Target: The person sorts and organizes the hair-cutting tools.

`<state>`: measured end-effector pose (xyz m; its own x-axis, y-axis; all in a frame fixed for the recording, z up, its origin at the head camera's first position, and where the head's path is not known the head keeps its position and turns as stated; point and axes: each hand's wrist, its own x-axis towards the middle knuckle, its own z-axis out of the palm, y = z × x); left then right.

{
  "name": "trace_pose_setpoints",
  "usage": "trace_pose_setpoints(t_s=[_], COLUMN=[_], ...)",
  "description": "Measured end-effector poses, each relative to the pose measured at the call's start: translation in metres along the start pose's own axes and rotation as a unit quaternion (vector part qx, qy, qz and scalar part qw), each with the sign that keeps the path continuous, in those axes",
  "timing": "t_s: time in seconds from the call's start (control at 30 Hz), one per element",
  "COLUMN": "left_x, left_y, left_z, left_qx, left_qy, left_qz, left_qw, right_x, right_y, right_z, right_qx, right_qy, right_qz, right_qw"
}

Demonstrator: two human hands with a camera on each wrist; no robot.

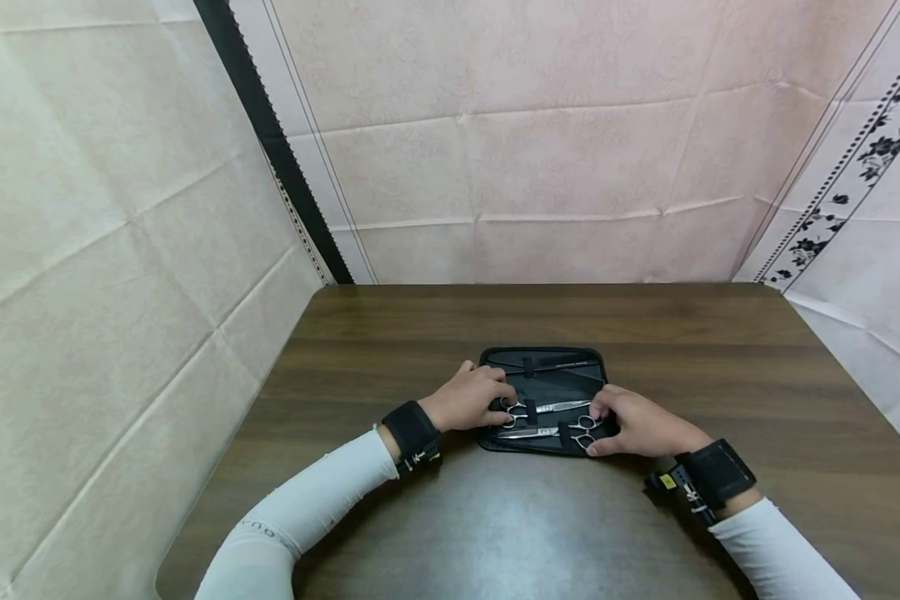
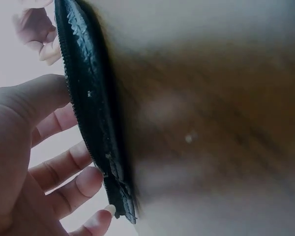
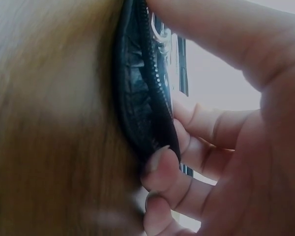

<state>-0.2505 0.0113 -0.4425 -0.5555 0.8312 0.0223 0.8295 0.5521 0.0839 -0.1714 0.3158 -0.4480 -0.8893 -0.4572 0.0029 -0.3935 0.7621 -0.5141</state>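
Two bare hands on one black, rounded, leather-look zip case (image 1: 558, 387), lying interior-up on the brown wood-grain table (image 1: 420, 333), slightly right of the table's middle.

Left hand (image 1: 476, 400) is at the case's left side. Thumb and index reach over the rim, a small gap between their tips, right at the handle loops of the far pair of scissors. Other fingers are loosely bent and spread, tips at the rim. Can't tell if thumb and index have hold of the loops.

Right hand (image 1: 637, 423) is at the right side. Thumb lies at the near right corner by the near scissors' loops, index tip beside the far scissors' points; wide gap between the two. Remaining fingers are bent against the black toothed zip (image 3: 160, 88) along the rim. Can't tell if they grip it.

Contents: far silver scissors (image 1: 562, 407), loops left, points right; near silver scissors (image 1: 536, 432), loops right, points left. Each is under a small black strap. One slender dark tool (image 1: 566, 366) lies along the far part, also strapped.

Both wrists wear wide black bands (image 1: 411, 429) over white sleeves (image 1: 322, 487). Cream patterned cloth (image 1: 570, 167) hangs past the table's far edge.
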Motion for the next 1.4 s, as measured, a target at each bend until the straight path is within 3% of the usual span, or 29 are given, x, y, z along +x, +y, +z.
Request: trace_pose_setpoints(t_s=[0.13, 0.27, 0.37, 0.47, 0.57, 0.77, 0.93, 1.03, 1.1, 1.23, 1.3, 1.4], left_x=[-0.001, -0.006, -0.012, -0.019, -0.023, -0.026, -0.016, -0.005, 0.002, 0.016, 0.022, 0.03], left_y=[-0.009, -0.029, -0.048, -0.066, -0.078, -0.095, -0.097, -0.095, -0.093, -0.09, -0.092, -0.095], left_z=[-0.008, -0.02, -0.029, -0.037, -0.042, -0.037, -0.027, -0.024, -0.023, -0.02, -0.015, -0.006], left_qx=[-0.052, -0.15, -0.191, -0.198, -0.206, -0.247, -0.253, -0.238, -0.231, -0.247, -0.262, -0.271], left_qy=[-0.016, -0.037, -0.022, 0.005, 0.007, 0.018, 0.007, -0.013, -0.022, -0.034, -0.036, -0.043], left_qz=[0.018, 0.027, 0.004, -0.03, -0.057, -0.104, -0.11, -0.112, -0.121, -0.131, -0.129, -0.123], left_qw=[0.9984, 0.9876, 0.9813, 0.9798, 0.9768, 0.9633, 0.9613, 0.9646, 0.9652, 0.9596, 0.9557, 0.9537], right_x=[0.001, 0.002, 0.003, 0.003, 0.003, 0.003, 0.003, 0.005, 0.008, 0.016, 0.023, 0.035], right_y=[0.0, 0.0, -0.002, -0.003, -0.003, -0.002, 0.006, 0.016, 0.024, 0.043, 0.051, 0.06], right_z=[-0.001, 0.0, 0.0, -0.001, -0.002, -0.007, -0.011, -0.017, -0.02, -0.027, -0.03, -0.034], right_qx=[-0.008, -0.015, -0.019, -0.02, -0.018, -0.012, 0.028, 0.097, 0.158, 0.243, 0.246, 0.226], right_qy=[0.001, 0.007, 0.009, 0.008, 0.006, 0.0, 0.0, -0.001, -0.009, -0.017, -0.009, -0.001], right_qz=[-0.003, -0.007, -0.008, -0.008, -0.009, -0.008, -0.007, -0.009, 0.002, 0.067, 0.098, 0.119], right_qw=[1.0, 1.0, 1.0, 1.0, 1.0, 1.0, 1.0, 0.995, 0.987, 0.968, 0.964, 0.967])
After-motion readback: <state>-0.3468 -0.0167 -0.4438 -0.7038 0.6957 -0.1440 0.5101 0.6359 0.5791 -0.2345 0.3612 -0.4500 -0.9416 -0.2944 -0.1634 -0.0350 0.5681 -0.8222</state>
